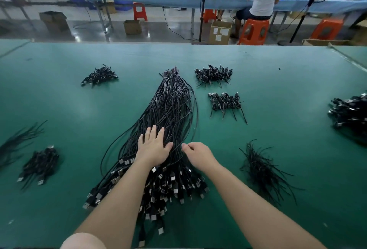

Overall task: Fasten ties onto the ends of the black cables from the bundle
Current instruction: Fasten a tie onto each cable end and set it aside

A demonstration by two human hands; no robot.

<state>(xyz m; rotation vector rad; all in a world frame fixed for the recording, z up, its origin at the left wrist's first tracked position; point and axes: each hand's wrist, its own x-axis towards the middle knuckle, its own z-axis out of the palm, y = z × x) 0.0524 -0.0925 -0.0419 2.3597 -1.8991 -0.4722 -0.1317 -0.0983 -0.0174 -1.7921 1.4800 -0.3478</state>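
A big bundle of black cables (170,105) lies lengthwise on the green table (79,101), bound at its far end, with silver USB plugs (168,187) fanned out near me. My left hand (154,147) presses flat on the bundle with straight fingers. Just to its right, my right hand (198,154) pinches a thin black cable of the bundle between thumb and fingertips. A loose pile of black ties (262,167) lies to the right of my right arm.
Small heaps of coiled, tied cables sit at the back left (99,75), back right (213,74), middle right (225,101), near left (39,165) and far right edge (349,113). More loose ties lie at the left edge (17,141). A person sits at a bench beyond the table.
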